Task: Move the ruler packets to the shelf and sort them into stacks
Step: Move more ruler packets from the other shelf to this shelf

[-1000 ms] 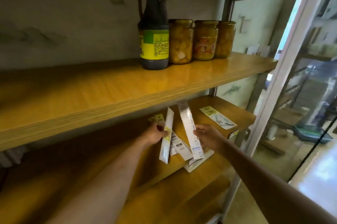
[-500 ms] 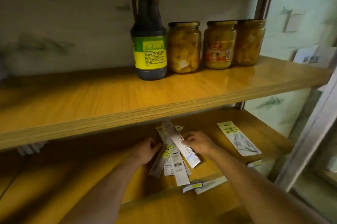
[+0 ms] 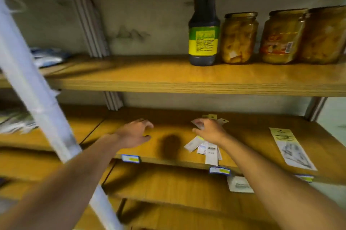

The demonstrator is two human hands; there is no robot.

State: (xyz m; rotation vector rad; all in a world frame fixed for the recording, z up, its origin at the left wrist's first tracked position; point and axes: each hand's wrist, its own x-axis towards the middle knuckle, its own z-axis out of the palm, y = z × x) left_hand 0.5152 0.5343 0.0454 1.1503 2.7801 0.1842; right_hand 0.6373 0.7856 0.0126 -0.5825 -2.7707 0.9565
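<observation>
The ruler packets point(image 3: 206, 148) are lying on the middle shelf point(image 3: 168, 154) in one loose, fanned pile, so the moving seems to be mostly done; the sorting into stacks, I judge, is only beginning. The right hand point(image 3: 209, 131) is resting on top of this pile, and its fingers are curling over the far end of one packet; I cannot tell for sure whether it is pinching the packet or only pressing it down, because the picture is blurred there. The left hand point(image 3: 134, 134) is hovering above the bare wood of the same shelf, well apart from the pile, with its fingers spread and relaxed and holding nothing; this free place could be serving for a second stack. One larger yellow-headed packet point(image 3: 292, 148) is lying alone to the right of the pile, and a white packet point(image 3: 239, 184) is hanging at the shelf edge below the right arm; both probably need placing. On the upper shelf point(image 3: 149, 80) a dark sauce bottle point(image 3: 204, 29) and three jars of preserved fruit point(image 3: 238, 38) are standing, not touched.
</observation>
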